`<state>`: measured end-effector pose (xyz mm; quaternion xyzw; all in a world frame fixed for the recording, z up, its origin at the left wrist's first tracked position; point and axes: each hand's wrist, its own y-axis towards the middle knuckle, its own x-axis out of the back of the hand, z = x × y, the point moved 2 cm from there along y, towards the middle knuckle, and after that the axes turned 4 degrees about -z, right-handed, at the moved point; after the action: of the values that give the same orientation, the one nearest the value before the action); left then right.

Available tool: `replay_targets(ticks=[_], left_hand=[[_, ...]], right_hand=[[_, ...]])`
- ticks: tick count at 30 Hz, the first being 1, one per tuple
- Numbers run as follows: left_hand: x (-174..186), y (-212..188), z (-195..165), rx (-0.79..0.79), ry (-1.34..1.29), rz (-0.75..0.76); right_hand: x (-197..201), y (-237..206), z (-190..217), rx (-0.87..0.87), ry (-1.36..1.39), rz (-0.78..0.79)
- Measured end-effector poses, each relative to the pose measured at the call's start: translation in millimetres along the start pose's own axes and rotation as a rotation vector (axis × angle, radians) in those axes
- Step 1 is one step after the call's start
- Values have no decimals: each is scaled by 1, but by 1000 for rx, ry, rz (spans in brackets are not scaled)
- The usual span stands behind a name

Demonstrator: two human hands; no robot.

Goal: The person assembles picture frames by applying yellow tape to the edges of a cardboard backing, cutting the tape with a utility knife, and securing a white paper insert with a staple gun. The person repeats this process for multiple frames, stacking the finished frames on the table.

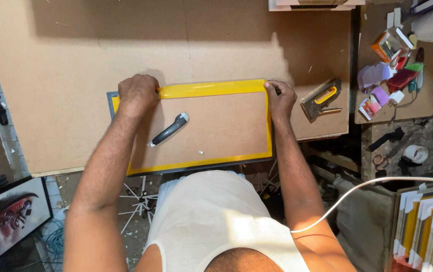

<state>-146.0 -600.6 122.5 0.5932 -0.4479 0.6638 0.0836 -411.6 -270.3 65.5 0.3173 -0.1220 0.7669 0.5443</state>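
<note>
Both hands pinching yellow tape point(211, 88) along the framed board's point(211, 128) top edge: left hand point(138, 93) at left corner, right hand point(279, 96) at right; orange box point(383, 46) far right, on side bench

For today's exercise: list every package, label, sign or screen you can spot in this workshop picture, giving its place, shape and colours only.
Small open carton: side table at top right, boxy, orange and white.
Small packet: same table, nearer edge, flat, red and white.
Framed calligraphy picture: floor at bottom left, rectangular, dark frame, red and black strokes on grey.
No screens in view.
</note>
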Motion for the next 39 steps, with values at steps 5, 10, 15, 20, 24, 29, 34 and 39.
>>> replay_targets(ticks=[5,10,15,20,24,29,34,39], left_hand=[[3,3,-7,11,67,49],[-1,5,-12,5,114,63],[-3,12,-17,-8,144,74],[0,13,-19,-3,137,148],[5,9,-22,-64,131,144],[15,6,-30,-193,154,137],[33,7,-6,-454,-98,137],[76,11,97,-801,-753,246]], right_hand=[[-1,4,-1,-34,9,24],[2,4,13,-89,-37,20],[-4,-27,51,128,-555,-115],[-64,-90,97,548,-504,423],[-70,-96,97,325,-606,471],[-20,-70,64,118,-638,253],[-26,-78,55,149,-641,202],[-44,-85,57,147,-656,206]])
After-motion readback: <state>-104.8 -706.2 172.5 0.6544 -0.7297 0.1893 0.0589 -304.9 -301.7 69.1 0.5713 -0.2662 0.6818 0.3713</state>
